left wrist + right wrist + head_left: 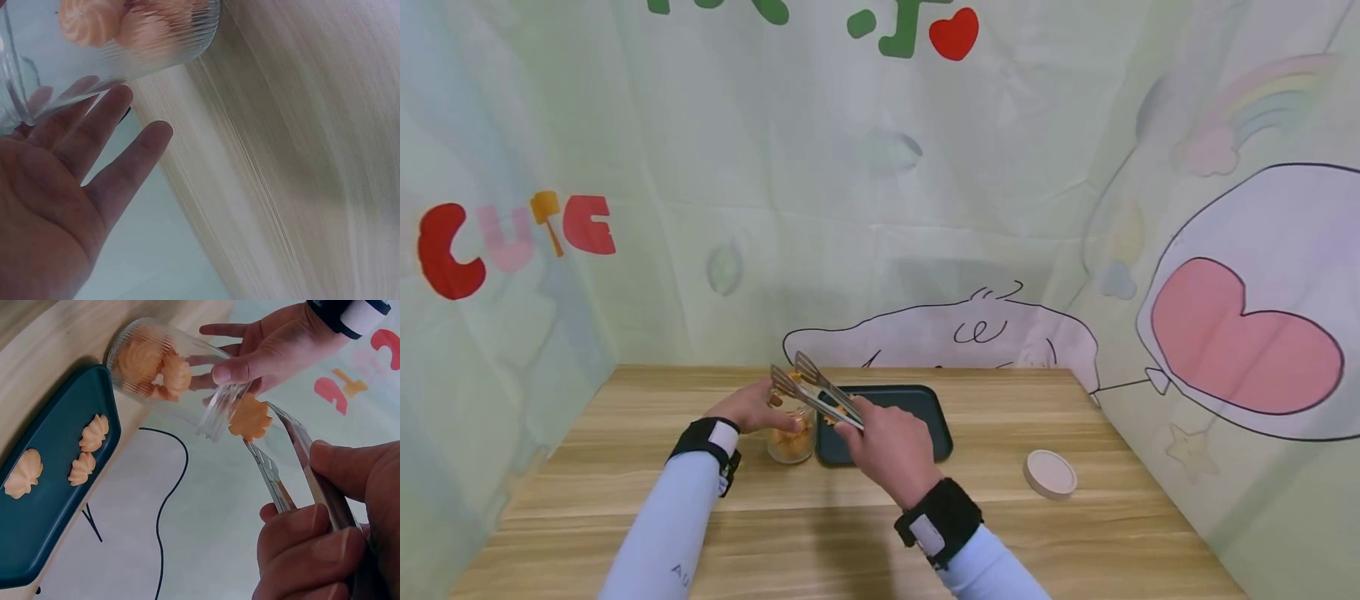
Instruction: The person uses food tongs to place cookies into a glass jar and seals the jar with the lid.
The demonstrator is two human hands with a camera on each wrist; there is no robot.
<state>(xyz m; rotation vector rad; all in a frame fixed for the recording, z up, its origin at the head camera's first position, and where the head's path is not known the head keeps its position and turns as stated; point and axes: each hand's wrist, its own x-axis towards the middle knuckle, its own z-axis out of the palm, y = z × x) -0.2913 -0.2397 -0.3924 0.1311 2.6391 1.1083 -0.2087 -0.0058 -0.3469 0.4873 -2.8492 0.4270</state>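
Right hand (325, 531), near, fingers clamped on tongs (284, 469) pinching a cookie (250, 417) at jar (165, 369) mouth. Left hand (275, 347), thumb and fingers curled round jar, steadying it.

On a table (625, 467), a jar (792, 440) stands just left of a tray (917, 408), with a lid (1049, 474) well apart to the right. Biscuits (150, 365) sit in the jar; three more biscuits (81, 467) lie on the tray. A curtain (865, 208) hangs behind.
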